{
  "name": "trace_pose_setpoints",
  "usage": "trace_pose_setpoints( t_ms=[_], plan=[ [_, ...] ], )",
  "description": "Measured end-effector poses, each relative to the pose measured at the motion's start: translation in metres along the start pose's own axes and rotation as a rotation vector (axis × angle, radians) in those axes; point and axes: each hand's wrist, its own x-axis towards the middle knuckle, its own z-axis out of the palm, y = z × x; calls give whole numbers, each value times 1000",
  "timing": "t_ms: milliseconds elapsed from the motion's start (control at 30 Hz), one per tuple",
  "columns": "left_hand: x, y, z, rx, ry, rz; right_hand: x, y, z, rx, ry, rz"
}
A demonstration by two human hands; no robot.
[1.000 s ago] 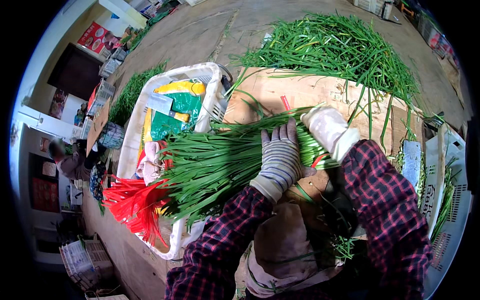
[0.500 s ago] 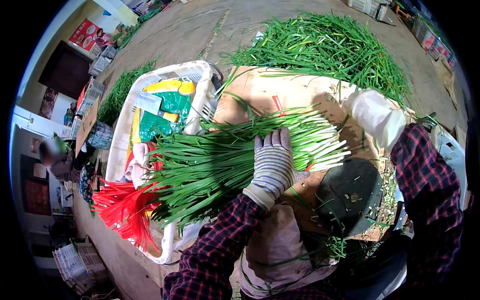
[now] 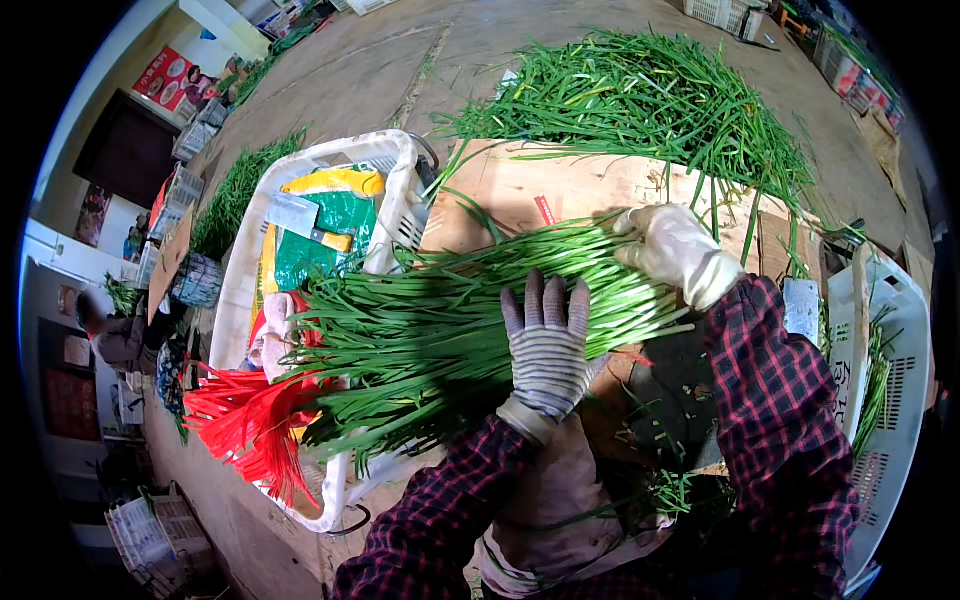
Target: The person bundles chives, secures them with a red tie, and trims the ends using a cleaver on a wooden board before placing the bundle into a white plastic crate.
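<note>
The left hand [image 3: 545, 345], in a striped knit glove, lies flat with its fingers spread, pressing down on a bundle of green chives [image 3: 450, 325]. The right hand [image 3: 675, 250], in a pale glove, is cupped over the cut root ends of the same bundle at about 2 o'clock from the left hand; whether its fingers close around the stalks cannot be told. The bundle lies crosswise on a wooden board table [image 3: 560, 190], its leaf tips hanging over the rim of a white plastic crate [image 3: 395, 160] at 9 o'clock.

Risk, as judged: the bundle is unbound and held only by downward pressure. Should either hand lift, the stalks could fan apart and the overhanging tips slide into the crate. Too hard a press could bruise or crease the leaves.

A loose heap of chives [image 3: 640, 100] lies at 12 o'clock on the table, near enough for stray stalks to mix in. A sheaf of red ties [image 3: 245, 425] sits at 8 o'clock, beyond the bundle.

Hidden: the bundle's underside, the right palm, and the crate floor under coloured bags [image 3: 320, 225]. The dark object by the right forearm is indistinct. The slotted crate [image 3: 905, 370] at 3 o'clock is cut off.
</note>
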Motion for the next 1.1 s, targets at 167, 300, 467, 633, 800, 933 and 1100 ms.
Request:
trace_pose_setpoints(
  t_ms=[167, 300, 467, 633, 800, 933, 1100],
  plan=[
    [-5, -1, 2, -19, -5, 21, -2, 1, 2, -40, 156, -254],
    [-9, -4, 3, -28, 32, 29, 2, -16, 8, -319, -82, -83],
    [-10, -5, 0, -17, 35, 39, 30, 15, 40, -341, 131, -231],
    [1, 0, -2, -65, 61, 39, 36, 20, 26, -605, 191, -307],
    [5, -5, -6, -47, -126, -16, 43, -14, 37, -641, 77, -287],
    [-6, -8, -11, 197, -296, -3, 43, -92, 110, -1224, 764, 90],
    [-18, -6, 9, 100, -240, -8, 35, -126, 135, -1066, 302, 103]
  ],
)
